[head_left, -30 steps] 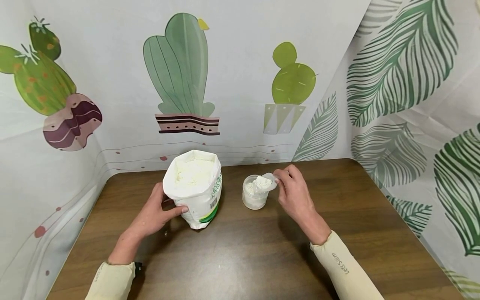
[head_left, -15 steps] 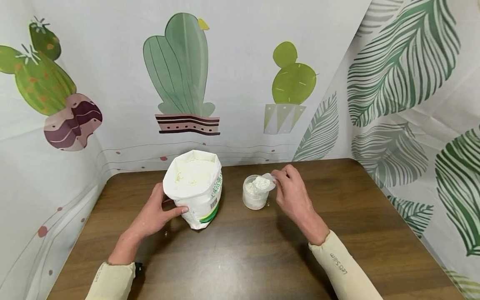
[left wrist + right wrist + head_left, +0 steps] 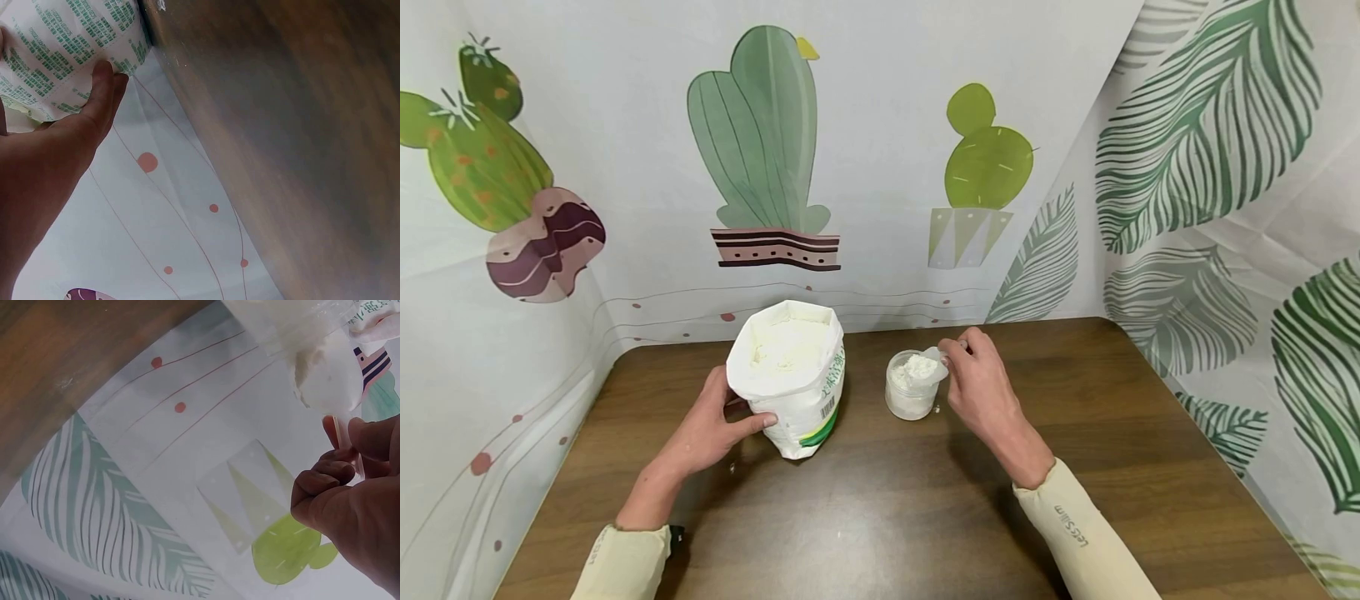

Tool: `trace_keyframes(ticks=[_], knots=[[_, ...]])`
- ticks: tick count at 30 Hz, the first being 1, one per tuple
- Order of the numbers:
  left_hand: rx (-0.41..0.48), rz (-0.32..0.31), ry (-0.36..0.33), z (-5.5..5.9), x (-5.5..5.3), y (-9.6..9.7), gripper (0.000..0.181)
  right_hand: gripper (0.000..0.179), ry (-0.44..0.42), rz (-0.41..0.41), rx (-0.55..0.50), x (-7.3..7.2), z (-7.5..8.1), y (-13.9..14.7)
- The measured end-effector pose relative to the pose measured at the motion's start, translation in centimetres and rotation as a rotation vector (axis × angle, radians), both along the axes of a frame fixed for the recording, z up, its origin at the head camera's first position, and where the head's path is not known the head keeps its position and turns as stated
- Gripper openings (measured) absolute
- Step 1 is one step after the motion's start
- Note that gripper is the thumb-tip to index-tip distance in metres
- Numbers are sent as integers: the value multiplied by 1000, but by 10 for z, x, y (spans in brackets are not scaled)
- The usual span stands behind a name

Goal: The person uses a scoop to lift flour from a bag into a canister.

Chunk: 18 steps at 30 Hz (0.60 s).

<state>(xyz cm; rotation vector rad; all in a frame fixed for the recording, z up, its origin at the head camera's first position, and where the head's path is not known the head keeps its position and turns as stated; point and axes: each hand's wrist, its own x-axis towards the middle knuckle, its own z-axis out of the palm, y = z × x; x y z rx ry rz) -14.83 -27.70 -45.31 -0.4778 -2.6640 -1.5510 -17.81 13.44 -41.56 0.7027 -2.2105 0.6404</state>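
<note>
In the head view, the left hand (image 3: 703, 437), left of centre, grips the open white bag (image 3: 805, 404) with its thumb on the near side and its fingers around the left; the bag stands slightly left of centre, filled with pale powder (image 3: 786, 350) to near its mouth. The clear jar (image 3: 910, 407) sits upright just right of centre on the brown table (image 3: 850, 533), with white powder inside. Right of it, the right hand (image 3: 988, 396) pinches a translucent scoop (image 3: 937, 369) whose heaped end is over the jar's mouth; whether it touches the rim cannot be told. The left wrist view has the bag's green-printed side at upper left, the left hand's fingertips against it, with the table filling the right. In the right wrist view, the scoop's handle is clamped between thumb and curled fingers at right, its powder-filled bowl by the jar at the top edge; part of the bag fills the upper right corner.
</note>
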Motion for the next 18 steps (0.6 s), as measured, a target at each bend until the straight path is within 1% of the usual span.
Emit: trace_keyframes(ticks=[10, 18], knots=[[3, -3, 10, 0, 0, 0, 91, 14, 16, 10, 23, -1, 2, -3], [3, -6, 18, 0, -1, 0, 90, 11, 42, 14, 74, -4, 2, -5]])
